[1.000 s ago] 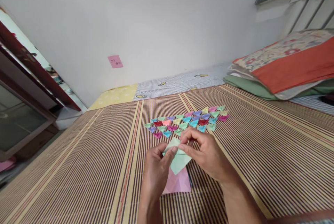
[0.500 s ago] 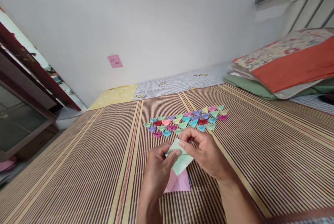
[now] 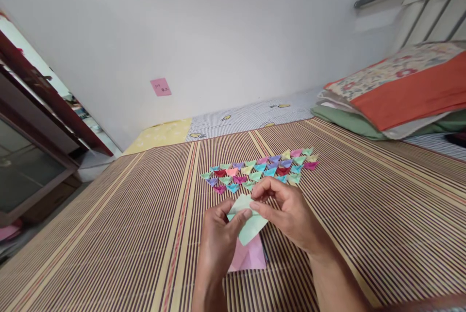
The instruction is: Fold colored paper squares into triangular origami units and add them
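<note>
A pale green sheet of folding paper (image 3: pixel 251 228) is held up between my hands, one corner pointing down and a crease running across it. My left hand (image 3: pixel 220 227) pinches its left side, thumb on top. On the upper right edge, my right hand (image 3: pixel 282 207) grips it between thumb and fingers; the fingertips behind are partly hidden. Under the green sheet lies pink paper (image 3: pixel 249 256) on the mat, partly covered. Just beyond my hands, several rows of small folded paper pieces (image 3: pixel 256 167) in many colours lie on the mat.
A striped bamboo mat (image 3: pixel 138 234) covers the bed. Folded bedding (image 3: pixel 396 93) with an orange band is piled at the right. A pink note (image 3: pixel 160 87) is stuck to the white wall (image 3: pixel 225 30) behind. A dark red door frame (image 3: pixel 54 93) stands at the left.
The green paper has shifted slightly left and tilted a little between my fingers. Both hands keep their pinch on it, and the folded pieces lie as before.
</note>
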`<state>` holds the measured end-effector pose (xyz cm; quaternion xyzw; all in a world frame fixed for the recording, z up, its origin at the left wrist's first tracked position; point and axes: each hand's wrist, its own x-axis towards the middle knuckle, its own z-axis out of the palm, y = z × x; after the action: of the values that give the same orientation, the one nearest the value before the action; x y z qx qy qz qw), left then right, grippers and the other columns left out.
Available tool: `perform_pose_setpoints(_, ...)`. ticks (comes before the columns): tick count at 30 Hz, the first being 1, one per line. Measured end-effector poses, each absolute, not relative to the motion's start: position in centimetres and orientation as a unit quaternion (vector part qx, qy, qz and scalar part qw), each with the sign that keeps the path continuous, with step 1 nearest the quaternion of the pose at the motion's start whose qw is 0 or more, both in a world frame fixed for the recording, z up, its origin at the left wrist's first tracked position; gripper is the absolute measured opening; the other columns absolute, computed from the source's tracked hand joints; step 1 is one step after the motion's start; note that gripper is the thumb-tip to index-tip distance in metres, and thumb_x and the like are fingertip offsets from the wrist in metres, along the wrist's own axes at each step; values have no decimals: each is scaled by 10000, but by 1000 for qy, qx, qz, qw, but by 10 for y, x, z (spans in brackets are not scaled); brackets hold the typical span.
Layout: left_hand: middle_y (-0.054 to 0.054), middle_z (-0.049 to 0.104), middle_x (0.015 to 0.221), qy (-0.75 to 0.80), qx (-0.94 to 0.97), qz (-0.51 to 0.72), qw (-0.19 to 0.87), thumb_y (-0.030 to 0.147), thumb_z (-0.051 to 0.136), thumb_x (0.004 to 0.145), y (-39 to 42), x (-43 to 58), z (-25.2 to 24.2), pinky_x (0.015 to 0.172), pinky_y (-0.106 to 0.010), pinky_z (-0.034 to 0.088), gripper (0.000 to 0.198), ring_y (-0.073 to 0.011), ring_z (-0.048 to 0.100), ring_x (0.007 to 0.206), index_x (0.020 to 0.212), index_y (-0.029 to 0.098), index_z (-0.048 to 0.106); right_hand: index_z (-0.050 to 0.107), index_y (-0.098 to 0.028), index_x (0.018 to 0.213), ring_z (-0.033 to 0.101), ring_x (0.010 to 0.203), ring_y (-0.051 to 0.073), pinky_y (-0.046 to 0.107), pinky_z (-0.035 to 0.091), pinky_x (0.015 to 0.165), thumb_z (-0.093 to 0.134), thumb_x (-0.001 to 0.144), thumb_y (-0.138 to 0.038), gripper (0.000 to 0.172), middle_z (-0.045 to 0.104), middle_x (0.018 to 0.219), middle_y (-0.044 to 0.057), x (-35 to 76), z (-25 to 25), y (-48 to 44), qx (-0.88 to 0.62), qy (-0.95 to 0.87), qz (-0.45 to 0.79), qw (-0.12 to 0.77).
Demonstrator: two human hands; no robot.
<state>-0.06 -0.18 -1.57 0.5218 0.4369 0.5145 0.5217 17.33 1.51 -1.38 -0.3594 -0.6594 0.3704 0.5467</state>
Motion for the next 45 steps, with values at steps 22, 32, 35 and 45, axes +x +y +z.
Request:
perform_pose_setpoints(22, 16, 572, 702, 435, 546, 515, 496, 292, 799, 833, -4, -3, -18, 596, -225, 381, 138, -120, 473, 650, 826, 156, 774, 687, -220, 867, 558, 736, 149, 287, 423, 685, 692, 929, -206, 63, 589, 802, -26, 170, -11, 15, -345, -696, 360, 517)
perform_pose_setpoints(32, 4, 558, 707, 417, 542, 529, 502, 405, 787, 847, -1, 0, -18, 639, -245, 414, 266, -140, 480, 671, 768, 163, 709, 573, -212, 698, 452, 626, 141, 287, 370, 595, 664, 918, -265, 244, 501, 665, -39, 164, -11, 13, -379, -655, 364, 543)
perform_pose_setpoints(35, 7, 527, 692, 418, 556, 521, 495, 437, 719, 906, -3, -1, -18, 636, -249, 409, 298, -141, 466, 657, 780, 167, 718, 549, -216, 693, 431, 611, 138, 284, 356, 580, 665, 914, -275, 257, 483, 651, -46, 163, -11, 13, -384, -653, 371, 537)
perform_pose_setpoints(45, -6, 554, 743, 431, 557, 533, 469, 413, 768, 865, -3, 0, -16, 598, -240, 386, 263, -137, 453, 666, 792, 164, 727, 549, -215, 731, 455, 651, 143, 287, 364, 611, 653, 945, -304, 253, 502, 697, -37, 165, -14, 15, -379, -649, 380, 539)
